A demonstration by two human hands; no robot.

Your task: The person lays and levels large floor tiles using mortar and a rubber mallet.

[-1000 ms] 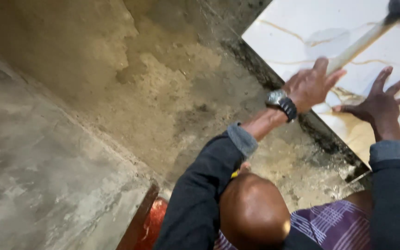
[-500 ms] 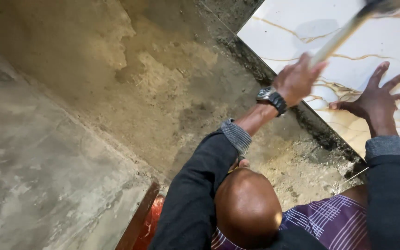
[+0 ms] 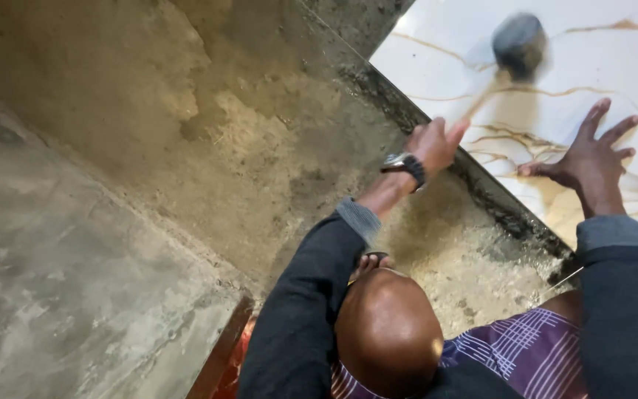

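Two broad surfaces fill the view: a rough, mottled grey-brown mortar bed (image 3: 208, 140) across the left and middle, gritty and uneven with a paler sandy patch near the centre, and a glossy white marble-look tile (image 3: 614, 66) with thin gold-brown veins at the far right. The tile's straight dark edge runs diagonally from the far middle down to the right, meeting crumbly wet mortar along its length. At the near left lies a smoother, trowelled grey slab of cement (image 3: 60, 295), set off from the mortar bed by a straight ridge.

A person crouches at the near middle, seen from above, in a dark long-sleeved jacket (image 3: 297, 325) over a purple checked shirt (image 3: 511, 347).

The right hand (image 3: 592, 159) lies flat on the tile, fingers spread wide and palm pressed to the glazed face. The left hand (image 3: 433, 144) is closed in a fist around the pale wooden handle of a rubber mallet (image 3: 518, 44), just at the tile's edge. The mallet's rounded black head is blurred and sits above the tile, far from the pressing hand; whether it touches the tile cannot be told. A dark wristwatch (image 3: 405, 164) with a metal case circles the left wrist.
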